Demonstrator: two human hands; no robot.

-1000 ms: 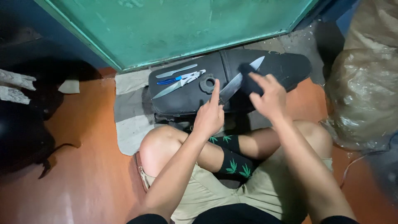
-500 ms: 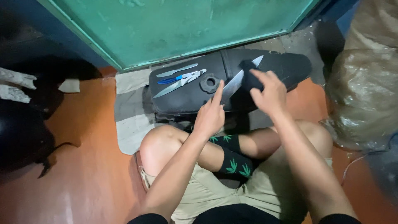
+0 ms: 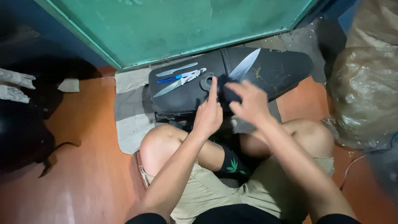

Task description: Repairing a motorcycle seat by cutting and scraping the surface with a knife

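Fingers (image 3: 248,92) of right hand (image 3: 248,103) closed on knife (image 3: 244,64) handle | blade points away | left hand (image 3: 208,116) forefinger extended beside it

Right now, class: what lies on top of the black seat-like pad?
On the black pad: a large knife, blue-handled pliers and two smaller blades. The large knife's handle is covered by the right hand.

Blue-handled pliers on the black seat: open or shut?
Cannot tell for sure: the blue-handled pliers lie flat on the black padded seat among loose blades, handles looking close together, but the view is too small to settle it.
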